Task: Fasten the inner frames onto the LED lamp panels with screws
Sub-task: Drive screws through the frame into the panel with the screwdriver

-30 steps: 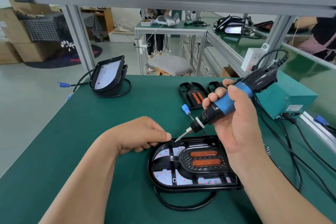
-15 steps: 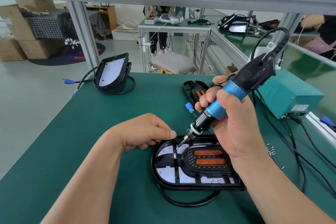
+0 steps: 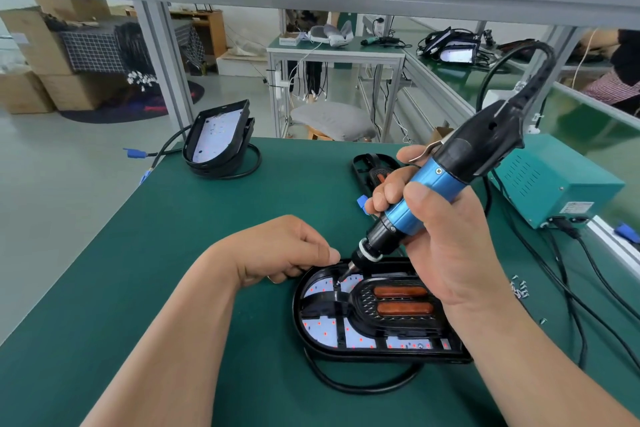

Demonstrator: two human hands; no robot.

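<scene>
A black LED lamp panel [image 3: 346,333] lies flat on the green table, with a black inner frame [image 3: 398,315] holding two orange bars set into it. My right hand [image 3: 436,236] grips a blue and black electric screwdriver [image 3: 429,191]. Its bit tip touches a small screw [image 3: 337,282] at the panel's upper left. My left hand [image 3: 284,250] rests curled at the panel's left rim, its fingertips against the edge beside the bit; what it holds, if anything, is hidden.
A stack of lamp panels [image 3: 218,139] leans at the table's far left, cables trailing. Spare inner frames [image 3: 370,166] lie behind the screwdriver. A teal power box [image 3: 554,180] sits at right with cables. Loose screws [image 3: 519,288] are scattered to the right.
The screwdriver has tilted more upright and come down, so its bit now meets the screw on the panel. My left hand has stayed at the panel's rim.
</scene>
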